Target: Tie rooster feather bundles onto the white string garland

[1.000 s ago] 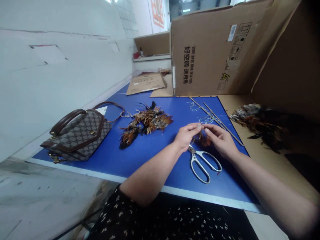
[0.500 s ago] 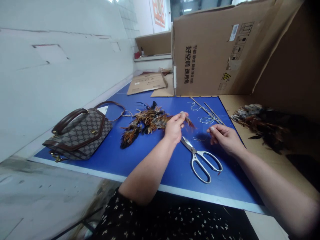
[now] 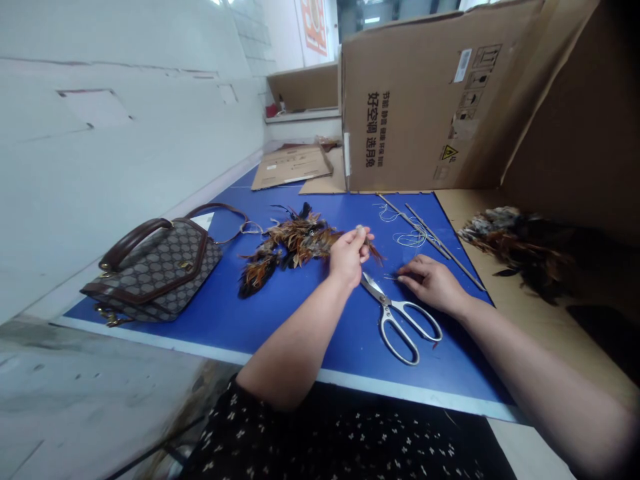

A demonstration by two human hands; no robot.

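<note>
My left hand (image 3: 351, 255) is closed around a small bunch of brown feathers (image 3: 374, 253), whose tips stick out past the fingers. Left of it, a pile of brown, orange and black feathers (image 3: 295, 241) lies on the blue tabletop. My right hand (image 3: 434, 283) is low over the table, thumb and fingers pinched together at the end of a thin pale thread (image 3: 390, 277). Between both hands, partly open silver scissors (image 3: 385, 301) lie flat, blades pointing at my left hand. Behind my right hand are loose loops of pale thread (image 3: 411, 239).
Two thin sticks (image 3: 445, 244) lie at the table's right side. More feathers (image 3: 517, 243) rest on cardboard at far right. A patterned handbag (image 3: 160, 270) stands on the left. A large cardboard box (image 3: 415, 113) and flat cardboard pieces (image 3: 290, 167) are at the back.
My right hand has moved left and down towards the scissors, uncovering more of the sticks. My left hand still holds the feathers in nearly the same place.
</note>
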